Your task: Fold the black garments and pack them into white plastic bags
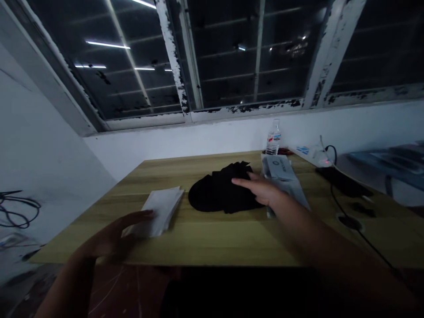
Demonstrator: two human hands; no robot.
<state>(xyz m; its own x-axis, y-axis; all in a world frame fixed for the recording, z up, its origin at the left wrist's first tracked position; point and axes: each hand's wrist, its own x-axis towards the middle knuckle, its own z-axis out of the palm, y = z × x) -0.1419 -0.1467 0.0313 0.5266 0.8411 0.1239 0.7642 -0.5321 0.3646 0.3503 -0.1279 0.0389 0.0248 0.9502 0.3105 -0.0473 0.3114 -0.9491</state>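
A black cloth item that looks like a cap [228, 190] lies in the middle of the wooden table, its rounded, brim-like end to the left and its folded part to the right. My right hand [260, 187] grips the folded part, thumb on top and the other fingers mostly hidden. To the left, my left hand [114, 232] holds the near-left edge of a thin stack of white paper or tissues [162, 210]. Its thumb lies over the top, while the fingers are in shadow. The stack rests on or just above the tabletop, apart from the black cap.
Behind my right forearm lies a printed plastic packet [281, 170], with a clear water bottle [273, 138] beyond it. A dark phone-like slab [342, 181] and a black cable [344, 212] occupy the right side. The wooden table [205, 247] meets a white wall under dark windows.
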